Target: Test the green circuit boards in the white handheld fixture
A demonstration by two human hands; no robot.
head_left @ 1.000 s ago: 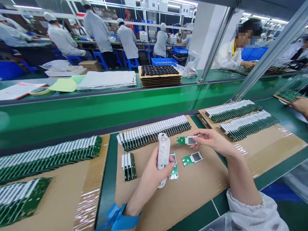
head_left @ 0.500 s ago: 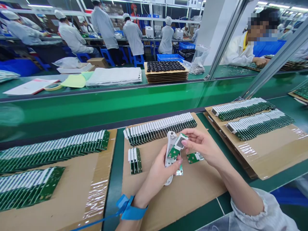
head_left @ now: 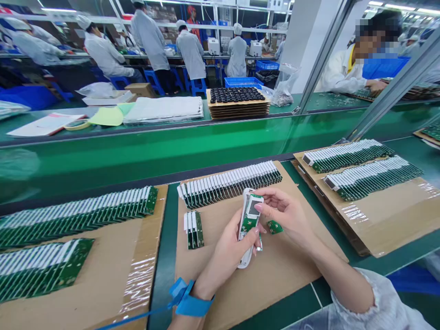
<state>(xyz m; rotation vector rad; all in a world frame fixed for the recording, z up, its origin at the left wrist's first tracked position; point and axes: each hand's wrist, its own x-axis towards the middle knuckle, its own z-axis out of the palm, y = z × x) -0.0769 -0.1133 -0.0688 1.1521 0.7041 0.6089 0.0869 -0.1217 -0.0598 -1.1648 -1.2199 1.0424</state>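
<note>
Just up from the blue band (head_left: 195, 305) on the left wrist, see the left hand (head_left: 225, 250) closed round the lower part of a long white shell (head_left: 244, 261), with the thumb in front and fingertips poking out on the right side. Held the long way, pointing away from the body, with the top leaning a tiny bit toward the right hand (head_left: 290, 217). Over the shell, between both hands and touching both, a green board (head_left: 248, 222), lying nearly the same way but leaning a bit more to the right. At its low end, the left thumb. At its high end, the right hand, nearer to the top and pinching there, with the thumb on the little grey screen (head_left: 253, 208). Cannot tell if flat down in the shell or a bit up.

Under the right hand, a loose green board (head_left: 275, 227) on brown cardboard (head_left: 271, 284). Off to the left of the left hand, three small boards (head_left: 194, 231) close together. Past both hands, a long row of boards (head_left: 230, 185) with white tops. Farther off, out past the right hand, two more rows (head_left: 371, 176).
</note>
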